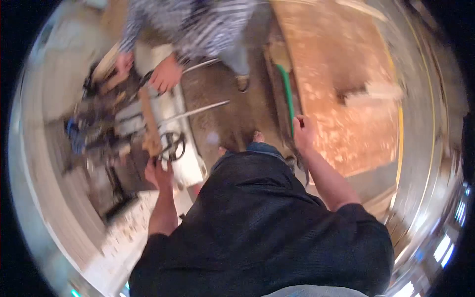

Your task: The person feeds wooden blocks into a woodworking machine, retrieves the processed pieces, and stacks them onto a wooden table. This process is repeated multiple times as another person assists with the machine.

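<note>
My left hand (pixel 159 173) is closed at the near end of a narrow brown piece of wood (pixel 150 121), beside a black handwheel (pixel 173 146) on a machine with a pale metal table (pixel 190 166). My right hand (pixel 303 133) hangs on the other side, its fingers loosely curled with a gap between them and nothing visible inside. Close to it runs a green strip or handle (pixel 287 89). Across the machine, another person's hand (pixel 166 74) is over the far end of the wood, and that person's other hand (pixel 123 63) is farther left.
The other person wears a striped shirt (pixel 198 24). Two metal rods (pixel 203 108) reach out from the machine over the brown floor (pixel 213 126). To the right is a wood-toned board surface (pixel 341 128) with a pale block (pixel 373 94) on it. Motion blurs much of the view.
</note>
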The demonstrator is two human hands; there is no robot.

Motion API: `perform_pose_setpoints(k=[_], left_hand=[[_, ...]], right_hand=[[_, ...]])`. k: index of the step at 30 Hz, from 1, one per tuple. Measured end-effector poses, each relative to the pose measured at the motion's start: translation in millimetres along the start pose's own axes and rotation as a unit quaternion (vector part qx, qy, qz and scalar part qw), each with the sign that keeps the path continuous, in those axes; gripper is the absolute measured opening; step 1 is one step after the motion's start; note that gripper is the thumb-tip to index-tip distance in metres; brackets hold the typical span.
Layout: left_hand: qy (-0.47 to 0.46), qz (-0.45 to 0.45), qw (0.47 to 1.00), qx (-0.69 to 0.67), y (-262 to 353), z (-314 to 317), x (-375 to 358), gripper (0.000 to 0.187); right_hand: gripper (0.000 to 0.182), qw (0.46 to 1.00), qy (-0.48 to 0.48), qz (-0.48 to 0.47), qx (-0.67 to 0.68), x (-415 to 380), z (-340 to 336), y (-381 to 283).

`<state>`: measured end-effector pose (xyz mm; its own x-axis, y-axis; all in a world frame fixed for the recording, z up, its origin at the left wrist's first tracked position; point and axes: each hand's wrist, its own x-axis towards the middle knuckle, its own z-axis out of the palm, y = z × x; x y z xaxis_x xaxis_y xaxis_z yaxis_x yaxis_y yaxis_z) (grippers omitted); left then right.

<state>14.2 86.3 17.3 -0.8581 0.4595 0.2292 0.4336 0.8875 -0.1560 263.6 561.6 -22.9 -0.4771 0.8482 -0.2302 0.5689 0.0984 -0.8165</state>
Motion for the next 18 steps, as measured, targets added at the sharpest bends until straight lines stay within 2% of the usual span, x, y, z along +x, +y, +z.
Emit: perform_pose_setpoints(k=[1, 3, 4, 6, 7, 9, 13, 15, 16, 18], left_hand=[[-0.036, -0.032, 0.999, 0.023, 0, -1, -3, 0.039], [-0.038, -0.067, 0.997, 0.005, 4, 2, -7, 0.039], [-0.061, -0.085, 0.994, 0.018, 6, 3, -6, 0.037], [-0.051, -0.115, 0.992, 0.01, 5, 6, -9, 0.035], [-0.054, -0.111, 0.992, 0.01, 5, 6, -8, 0.034], [-0.059, -0.128, 0.99, 0.009, 6, 3, -7, 0.033], [-0.07, -0.133, 0.988, -0.036, 3, -3, -8, 0.032], [-0.06, -0.143, 0.986, -0.055, 0, -2, -9, 0.032], [-0.066, -0.139, 0.987, -0.056, 1, -3, -8, 0.033], [-0.068, -0.153, 0.984, -0.06, -1, -8, -9, 0.033]], right_hand=[[0.023, 0.999, -0.037, -0.02, -0.001, -6, 17, -12], [0.016, 0.985, -0.123, -0.102, 0.064, -15, 46, -35], [0.016, 0.981, -0.145, -0.114, 0.06, -16, 58, -50], [0.016, 0.932, -0.233, -0.269, 0.063, -17, 79, -86], [0.016, 0.925, -0.249, -0.28, 0.061, -18, 88, -104], [0.015, 0.875, -0.288, -0.381, 0.074, -18, 107, -142], [0.018, 0.83, -0.337, -0.441, 0.06, -22, 164, -201], [0.023, 0.828, -0.466, -0.311, 0.023, -33, 201, -221], [0.023, 0.819, -0.477, -0.318, 0.019, -38, 224, -223], [0.024, 0.79, -0.609, -0.069, 0.001, -52, 267, -222]])
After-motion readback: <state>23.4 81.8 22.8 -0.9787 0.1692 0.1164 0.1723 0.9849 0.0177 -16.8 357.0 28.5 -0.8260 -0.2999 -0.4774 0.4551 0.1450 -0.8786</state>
